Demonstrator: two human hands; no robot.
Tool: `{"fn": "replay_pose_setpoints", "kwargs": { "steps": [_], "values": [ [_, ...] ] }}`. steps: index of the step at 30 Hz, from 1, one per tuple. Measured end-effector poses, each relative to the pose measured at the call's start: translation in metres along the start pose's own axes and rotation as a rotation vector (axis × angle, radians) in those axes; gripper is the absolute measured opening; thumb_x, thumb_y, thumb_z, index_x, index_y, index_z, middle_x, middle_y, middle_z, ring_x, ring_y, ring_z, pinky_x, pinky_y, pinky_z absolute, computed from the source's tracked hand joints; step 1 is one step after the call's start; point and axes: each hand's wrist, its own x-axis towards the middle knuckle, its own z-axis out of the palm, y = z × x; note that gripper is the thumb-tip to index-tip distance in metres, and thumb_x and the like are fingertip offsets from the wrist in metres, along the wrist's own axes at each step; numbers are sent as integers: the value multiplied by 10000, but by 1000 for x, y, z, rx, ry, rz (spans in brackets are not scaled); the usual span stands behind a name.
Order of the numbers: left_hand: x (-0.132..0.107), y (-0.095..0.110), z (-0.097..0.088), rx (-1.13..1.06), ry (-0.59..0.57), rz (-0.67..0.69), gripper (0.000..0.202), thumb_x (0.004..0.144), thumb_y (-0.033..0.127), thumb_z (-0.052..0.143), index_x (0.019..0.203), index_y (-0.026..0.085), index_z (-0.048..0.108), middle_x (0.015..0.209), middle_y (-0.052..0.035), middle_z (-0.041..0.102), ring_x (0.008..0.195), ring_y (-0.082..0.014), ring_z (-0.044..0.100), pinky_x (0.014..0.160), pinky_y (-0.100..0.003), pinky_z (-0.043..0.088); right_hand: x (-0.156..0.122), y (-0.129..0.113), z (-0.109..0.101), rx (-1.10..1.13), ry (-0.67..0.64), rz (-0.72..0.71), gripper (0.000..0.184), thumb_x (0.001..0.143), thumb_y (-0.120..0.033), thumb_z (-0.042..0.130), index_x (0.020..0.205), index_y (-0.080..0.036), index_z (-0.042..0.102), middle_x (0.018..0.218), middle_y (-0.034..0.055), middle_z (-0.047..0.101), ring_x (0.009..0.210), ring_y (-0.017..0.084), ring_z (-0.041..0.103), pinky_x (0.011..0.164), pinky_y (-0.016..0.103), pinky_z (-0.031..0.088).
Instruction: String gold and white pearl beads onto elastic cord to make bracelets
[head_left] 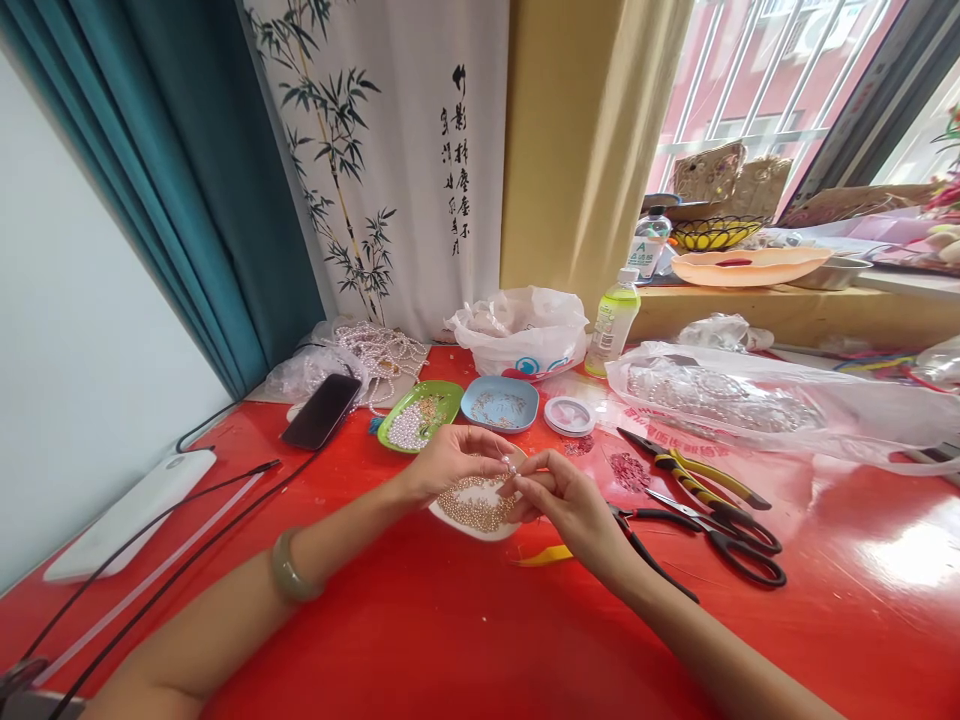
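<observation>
My left hand (459, 464) and my right hand (556, 492) meet above a white dish (491, 535) of small gold beads (476, 508). Pinched between the fingertips of both is a little cluster of pearly beads (511, 466); any thread through it is too fine to make out. Just behind the hands sit a green dish (450, 395) of white and gold beads and a blue dish (517, 385) with a few small pieces in it. Partly beneath my right hand lies a yellow-handled tool (546, 556).
Right of my hands lie scissors (731, 540), yellow-and-black pliers (697, 470) and another black-handled tool (652, 560). A phone (322, 412), cables and a white power strip (127, 515) are at left. Behind stand a plastic bag (521, 335), a bottle (615, 322) and bagged beads (727, 395).
</observation>
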Motion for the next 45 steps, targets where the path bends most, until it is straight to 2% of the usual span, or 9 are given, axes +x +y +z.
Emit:
{"fn": "replay_pose_setpoints", "kwargs": {
  "steps": [4,9,15,28,34,38,41,45],
  "values": [
    [0,0,-1,-94,2,-16,264,554,208,704,793,122,631,722,-35,633,685,-111,570,641,-220,432,0,0,0,42,-12,22,190,746,-340,524,751,-191,406,698,13,644,518,100,606,510,233,478],
    [0,2,-1,-136,12,7,178,622,252,660,731,115,629,719,-41,639,684,-110,567,627,-217,427,1,0,-1,72,-46,36,173,763,-324,507,800,-193,401,704,3,633,516,96,604,512,231,478],
    [-1,4,-2,-147,9,10,235,677,324,600,727,97,638,733,-69,632,698,-124,558,613,-219,423,2,2,-2,74,-57,36,149,779,-300,496,814,-187,404,714,2,631,514,87,603,508,216,478],
    [-1,3,1,-113,-38,3,181,582,241,677,717,121,667,756,-56,655,674,-120,563,644,-225,431,1,1,-2,87,-64,48,161,774,-308,508,773,-184,405,721,6,633,518,90,603,513,220,480],
    [-1,0,1,-98,-42,8,231,613,288,653,759,111,671,773,-71,654,684,-123,563,651,-229,437,2,2,-3,111,-71,62,187,765,-334,516,763,-184,404,746,13,633,520,94,605,518,227,475],
    [-1,-1,2,-91,-42,14,200,599,259,668,751,130,671,763,-53,658,681,-117,564,651,-219,433,2,1,-2,135,-98,89,215,756,-366,520,759,-183,408,755,20,629,526,102,602,525,244,470],
    [-2,1,3,-75,-62,39,174,618,250,652,732,120,667,765,-59,656,697,-124,567,654,-219,432,2,-1,-2,112,-100,114,236,742,-391,526,725,-180,420,743,26,621,616,129,605,583,270,466],
    [-5,5,6,-81,-66,20,177,616,257,648,725,119,659,742,-57,653,661,-126,572,649,-239,437,4,-3,-6,-55,35,24,215,713,-377,569,722,-172,504,753,15,579,792,161,557,712,290,421]
  ]
}}
